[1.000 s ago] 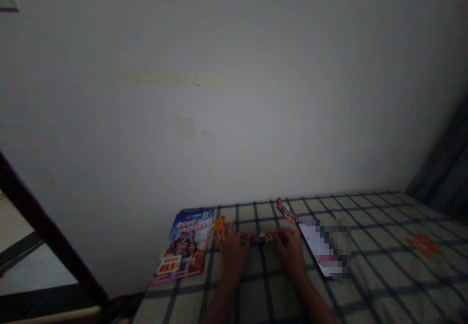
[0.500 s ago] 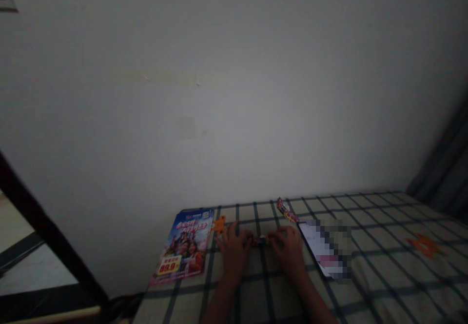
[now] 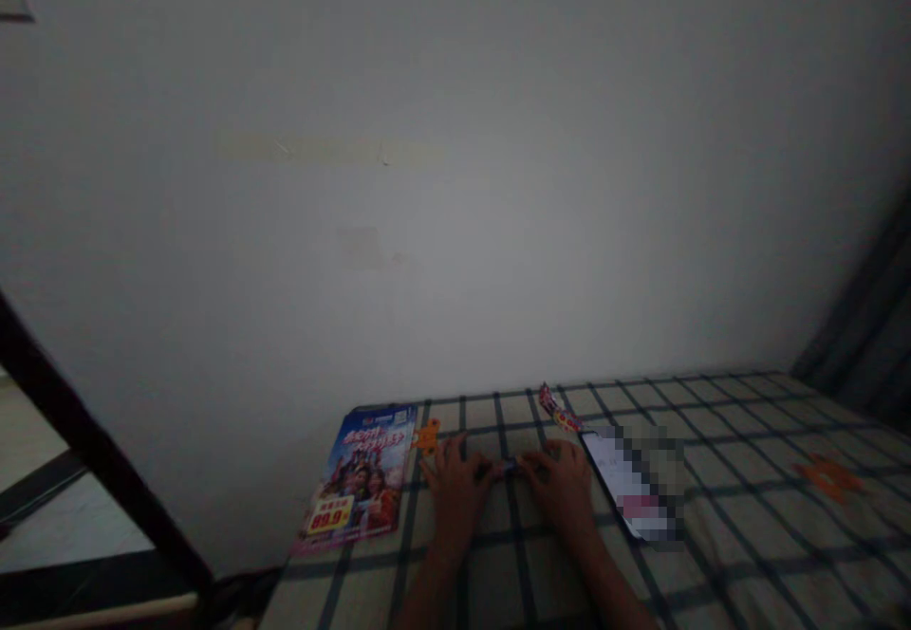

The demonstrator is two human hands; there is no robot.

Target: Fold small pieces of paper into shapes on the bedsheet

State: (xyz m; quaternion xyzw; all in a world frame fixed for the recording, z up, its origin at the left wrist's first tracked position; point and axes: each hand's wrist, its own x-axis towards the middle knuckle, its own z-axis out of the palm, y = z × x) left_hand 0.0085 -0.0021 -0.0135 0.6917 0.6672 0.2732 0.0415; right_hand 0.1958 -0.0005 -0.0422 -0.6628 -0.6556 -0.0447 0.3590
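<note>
Here, low in the view, the left hand (image 3: 455, 490) and the right hand (image 3: 564, 488) are resting knuckles-up on the beige bed sheet with dark check lines (image 3: 718, 535). They are meeting fingertip to fingertip over a small folded strip of colourful printed paper (image 3: 508, 467). Each hand is looking narrowly closed, thumb and forefinger apparently pinching one end of the strip, though the dim light is hiding the exact contact.

The strip is lying flat on the sheet between the two hands, at 3 o'clock from the left hand. It is probably very light, thin and limp, creasing easily and tearing if pulled hard. The short ends are looking like the safest places to grip, with the middle pressed against the sheet. It is showing as a dark, narrow sliver with red and pale flecks, mostly covered by fingers.

A glossy blue and red advertising leaflet (image 3: 362, 478) is lying at 9 o'clock from the left hand. A flat phone with a lit screen (image 3: 626, 490) is lying at 3 o'clock from the right hand, and a second twisted colourful paper strip (image 3: 556, 412) at 12 o'clock.
</note>
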